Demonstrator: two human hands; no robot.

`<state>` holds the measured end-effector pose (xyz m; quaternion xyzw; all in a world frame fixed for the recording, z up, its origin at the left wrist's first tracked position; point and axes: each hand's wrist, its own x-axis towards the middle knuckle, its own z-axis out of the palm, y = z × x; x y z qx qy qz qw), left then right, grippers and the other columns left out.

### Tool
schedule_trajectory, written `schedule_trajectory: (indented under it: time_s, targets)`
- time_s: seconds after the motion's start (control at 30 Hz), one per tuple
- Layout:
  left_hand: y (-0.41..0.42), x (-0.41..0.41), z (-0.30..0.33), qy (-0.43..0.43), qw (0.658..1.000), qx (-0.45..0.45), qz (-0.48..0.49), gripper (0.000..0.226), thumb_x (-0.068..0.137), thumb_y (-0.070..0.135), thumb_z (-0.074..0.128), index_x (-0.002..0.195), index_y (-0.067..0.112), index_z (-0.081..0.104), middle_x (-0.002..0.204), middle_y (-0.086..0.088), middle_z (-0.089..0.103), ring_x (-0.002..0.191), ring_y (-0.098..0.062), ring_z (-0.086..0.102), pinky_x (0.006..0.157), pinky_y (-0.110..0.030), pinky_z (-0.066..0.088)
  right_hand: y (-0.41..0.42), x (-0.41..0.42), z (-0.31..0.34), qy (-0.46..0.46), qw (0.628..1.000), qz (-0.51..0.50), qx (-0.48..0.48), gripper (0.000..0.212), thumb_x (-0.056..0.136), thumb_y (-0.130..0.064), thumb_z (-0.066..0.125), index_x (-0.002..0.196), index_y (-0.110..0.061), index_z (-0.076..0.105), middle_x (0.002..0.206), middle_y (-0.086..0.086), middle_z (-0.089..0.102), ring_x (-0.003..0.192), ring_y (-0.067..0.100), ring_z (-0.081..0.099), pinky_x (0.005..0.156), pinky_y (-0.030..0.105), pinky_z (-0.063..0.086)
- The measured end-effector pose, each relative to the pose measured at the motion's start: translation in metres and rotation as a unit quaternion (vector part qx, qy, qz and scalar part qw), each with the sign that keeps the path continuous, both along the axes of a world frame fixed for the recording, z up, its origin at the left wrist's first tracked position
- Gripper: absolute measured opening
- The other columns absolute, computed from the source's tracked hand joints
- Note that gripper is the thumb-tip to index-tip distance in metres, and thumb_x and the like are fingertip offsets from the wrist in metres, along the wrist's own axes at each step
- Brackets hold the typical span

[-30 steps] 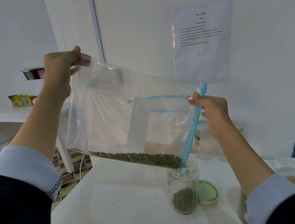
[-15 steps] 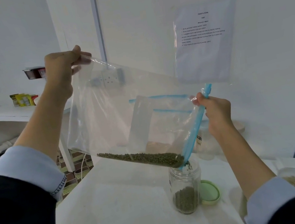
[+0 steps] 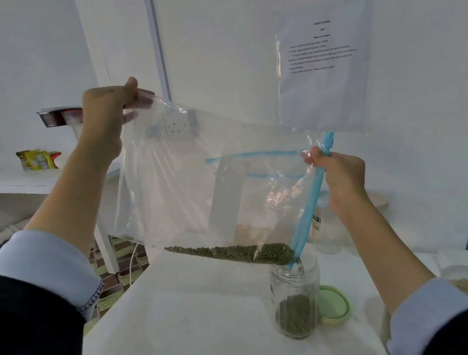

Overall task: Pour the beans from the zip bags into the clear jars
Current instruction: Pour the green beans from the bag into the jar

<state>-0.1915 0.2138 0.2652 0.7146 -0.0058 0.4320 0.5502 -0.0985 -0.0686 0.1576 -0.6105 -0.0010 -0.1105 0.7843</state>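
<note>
Left hand [image 3: 110,111] pinches the bag's [image 3: 195,177] raised corner, right hand [image 3: 342,177] grips its zip edge; beans [image 3: 239,252] slide toward the jar [image 3: 297,293].

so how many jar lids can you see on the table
1: a green lid lying flat on the table, just right of the clear jar. Others may be hidden behind the zip bag.
</note>
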Motion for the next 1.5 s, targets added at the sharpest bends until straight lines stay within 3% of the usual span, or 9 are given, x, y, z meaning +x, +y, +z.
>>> schedule_trajectory:
  time_s: [0.2, 0.3, 0.43, 0.6, 0.8, 0.9, 1.23, 1.37, 1.5]
  targets:
    - [0.002, -0.003, 0.004, -0.016, 1.000, -0.008, 0.009, 0.033, 0.094, 0.021, 0.054, 0.064, 0.013, 0.066, 0.070, 0.010, 0.072, 0.081, -0.007, 0.066, 0.081, -0.026, 0.045, 0.001, -0.002, 0.002, 0.005, 1.000, -0.008, 0.011, 0.011, 0.085, -0.022, 0.071, 0.081, -0.011, 0.069, 0.083, -0.004, 0.061, 0.069, 0.007, 0.049, 0.050, 0.010, 0.037]
    - [0.003, -0.001, 0.005, -0.013, 1.000, -0.007, 0.006, 0.036, 0.094, 0.023, 0.055, 0.060, 0.017, 0.065, 0.069, 0.010, 0.072, 0.079, -0.007, 0.065, 0.077, -0.025, 0.044, 0.002, -0.003, 0.002, 0.006, 1.000, 0.000, 0.001, 0.014, 0.086, -0.022, 0.070, 0.090, -0.009, 0.071, 0.092, -0.001, 0.064, 0.069, 0.005, 0.049, 0.053, 0.013, 0.036]
    - [0.003, 0.001, 0.004, -0.014, 1.000, -0.011, 0.002, 0.033, 0.093, 0.023, 0.055, 0.062, 0.015, 0.064, 0.069, 0.010, 0.071, 0.072, -0.006, 0.064, 0.077, -0.025, 0.044, 0.000, -0.002, 0.001, 0.009, 1.000, -0.004, 0.016, 0.013, 0.084, -0.021, 0.072, 0.076, -0.012, 0.067, 0.085, -0.002, 0.062, 0.068, 0.007, 0.050, 0.050, 0.012, 0.038]
    - [0.004, 0.001, 0.007, -0.013, 1.000, -0.009, -0.008, 0.035, 0.092, 0.023, 0.056, 0.059, 0.018, 0.067, 0.072, 0.008, 0.072, 0.074, -0.008, 0.065, 0.081, -0.028, 0.045, -0.001, -0.001, 0.000, -0.007, 0.999, -0.018, 0.027, 0.010, 0.086, -0.019, 0.070, 0.078, -0.013, 0.071, 0.103, 0.005, 0.070, 0.071, 0.004, 0.053, 0.047, 0.005, 0.038]
    - [0.001, 0.003, 0.008, -0.004, 1.000, 0.007, -0.010, 0.029, 0.093, 0.023, 0.056, 0.069, 0.014, 0.067, 0.070, 0.008, 0.072, 0.073, -0.008, 0.065, 0.079, -0.027, 0.046, -0.003, -0.004, 0.000, 0.006, 0.999, -0.005, 0.031, 0.016, 0.085, -0.020, 0.071, 0.093, -0.007, 0.071, 0.096, 0.002, 0.066, 0.067, 0.004, 0.051, 0.043, 0.006, 0.037]
    - [0.000, 0.004, 0.008, 0.002, 1.000, 0.016, -0.009, 0.027, 0.093, 0.023, 0.056, 0.071, 0.014, 0.068, 0.069, 0.007, 0.072, 0.073, -0.008, 0.066, 0.079, -0.026, 0.046, -0.004, -0.005, -0.002, 0.012, 1.000, 0.005, 0.012, 0.015, 0.086, -0.023, 0.069, 0.093, -0.010, 0.071, 0.103, 0.003, 0.068, 0.070, 0.003, 0.051, 0.052, 0.012, 0.037]
    - [-0.001, 0.004, 0.009, -0.003, 0.999, 0.029, -0.017, 0.035, 0.094, 0.023, 0.056, 0.062, 0.017, 0.068, 0.066, 0.006, 0.071, 0.065, -0.010, 0.064, 0.070, -0.023, 0.049, -0.008, -0.005, -0.005, -0.002, 1.000, 0.005, 0.022, 0.009, 0.087, -0.022, 0.068, 0.081, -0.015, 0.070, 0.106, 0.004, 0.071, 0.075, 0.002, 0.056, 0.054, 0.012, 0.037]
    - [-0.002, 0.004, 0.009, -0.001, 0.999, 0.035, -0.015, 0.036, 0.095, 0.024, 0.054, 0.063, 0.018, 0.069, 0.065, 0.006, 0.070, 0.066, -0.011, 0.063, 0.071, -0.025, 0.049, -0.008, -0.006, -0.005, 0.002, 0.999, -0.011, 0.030, 0.011, 0.087, -0.022, 0.068, 0.086, -0.011, 0.069, 0.100, 0.005, 0.069, 0.068, 0.002, 0.055, 0.041, 0.005, 0.037]
    - [-0.004, 0.005, 0.010, -0.008, 1.000, 0.029, -0.009, 0.033, 0.096, 0.024, 0.053, 0.068, 0.014, 0.067, 0.065, 0.008, 0.070, 0.064, -0.009, 0.062, 0.066, -0.021, 0.048, -0.007, -0.005, -0.007, 0.003, 1.000, -0.001, 0.020, 0.011, 0.088, -0.024, 0.068, 0.087, -0.013, 0.069, 0.105, 0.006, 0.071, 0.070, 0.002, 0.059, 0.049, 0.011, 0.038]
